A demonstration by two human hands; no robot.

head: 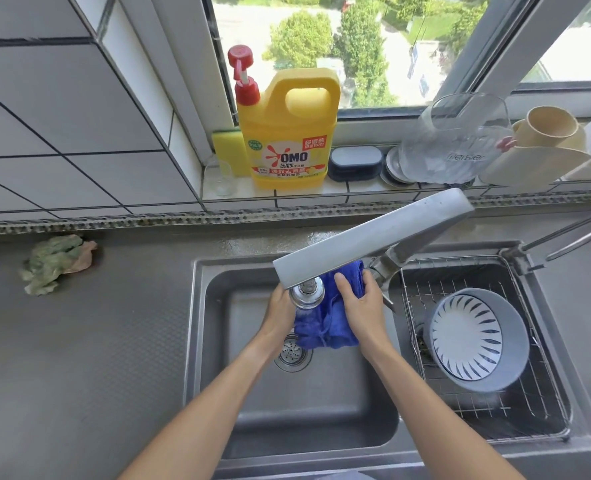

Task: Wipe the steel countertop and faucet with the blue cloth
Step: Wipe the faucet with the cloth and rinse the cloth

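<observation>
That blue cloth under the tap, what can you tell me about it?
The blue cloth looks like soft, fluffy microfibre in deep royal blue. It is bunched and folded, not spread flat, hanging over the left sink basin just below the faucet nozzle. Both hands hold it: the right hand grips its upper right side, and the left hand holds its left edge. Whether it is wet cannot be told.

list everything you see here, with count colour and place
cloth: 1, blue, over the sink under the faucet
faucet: 1, steel, above the sink
sink: 1, steel, centre
countertop: 1, steel, left
rag: 1, green, countertop left
detergent: 1, yellow, sill
sponge: 1, yellow, sill
bowl: 1, grey, in rack
rack: 1, wire, right basin
hands: 2, left and right, both gripping the cloth
</observation>
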